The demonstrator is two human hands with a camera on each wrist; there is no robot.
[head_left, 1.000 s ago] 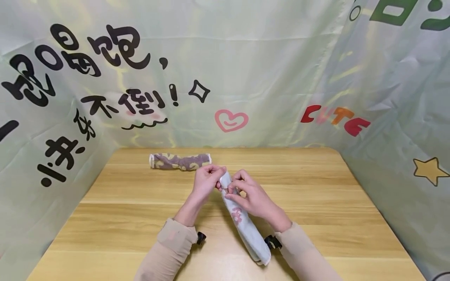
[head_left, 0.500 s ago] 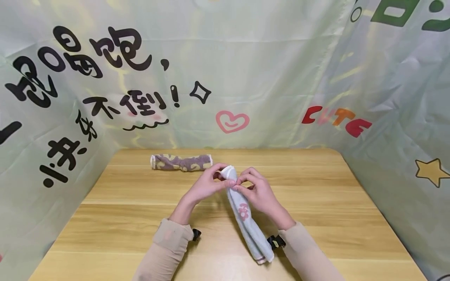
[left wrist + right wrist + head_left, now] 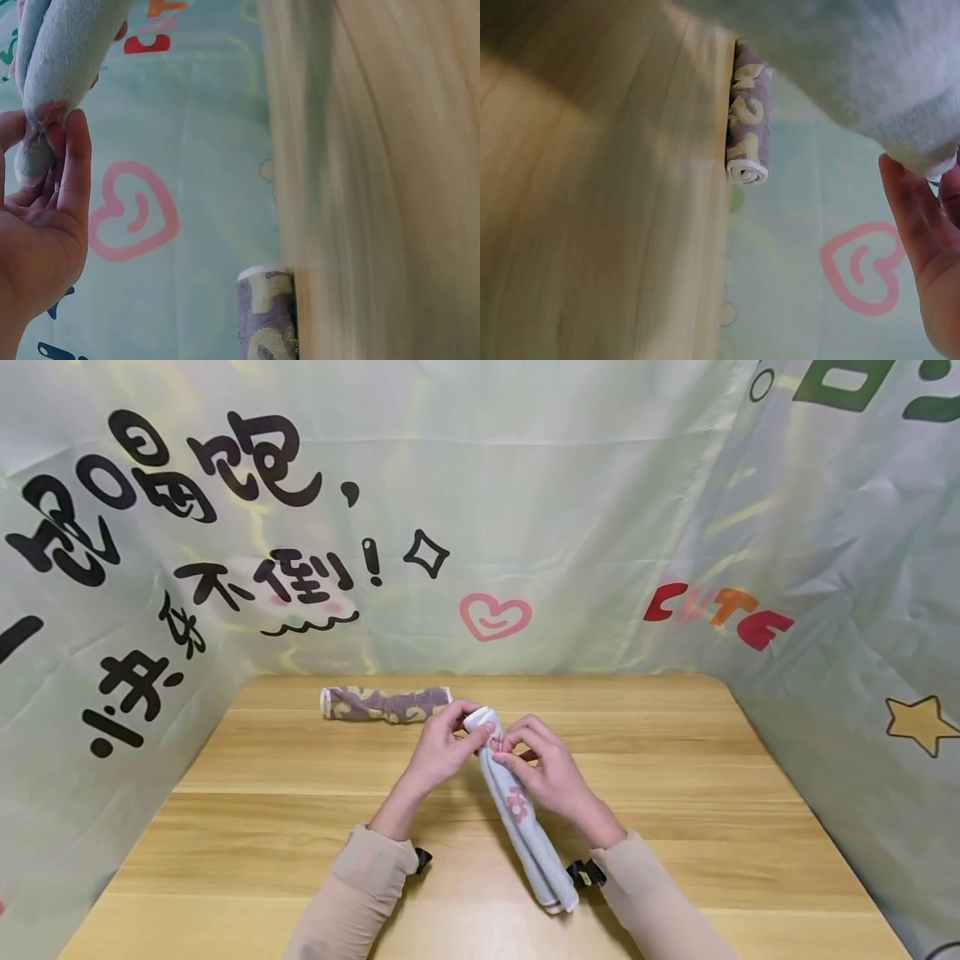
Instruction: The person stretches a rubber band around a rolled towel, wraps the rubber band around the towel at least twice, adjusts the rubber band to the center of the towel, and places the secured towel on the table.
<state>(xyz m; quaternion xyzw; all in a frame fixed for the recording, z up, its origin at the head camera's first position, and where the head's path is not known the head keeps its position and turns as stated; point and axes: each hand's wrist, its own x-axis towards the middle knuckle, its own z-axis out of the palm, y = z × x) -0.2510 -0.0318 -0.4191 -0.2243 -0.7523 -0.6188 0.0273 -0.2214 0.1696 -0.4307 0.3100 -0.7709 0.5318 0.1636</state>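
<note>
A light blue towel (image 3: pixel 528 843) with a pink flower print is rolled into a long, slim shape. It slants from the hands down toward the near side of the table. My left hand (image 3: pixel 438 747) holds its far, white-edged end between thumb and fingers. Just below, my right hand (image 3: pixel 551 768) pinches the towel from the other side. In the left wrist view, the towel narrows sharply between the left hand's (image 3: pixel 45 240) fingertips, with a puffed end past that spot. The blurred towel (image 3: pixel 900 90) covers much of the right wrist view, partly hiding the right hand (image 3: pixel 930 247).
A purple towel (image 3: pixel 386 705) with a yellow pattern lies rolled near the table's back left, close to the left hand. The wooden table (image 3: pixel 262 827) meets printed fabric walls (image 3: pixel 585 510) at the back and sides. Black wrist cameras (image 3: pixel 585 873) sit by both sleeves.
The towel's far end has tilted so its white edge shows. My left thumb has come round to the towel's front, and both hands have shifted slightly while keeping their grip.
</note>
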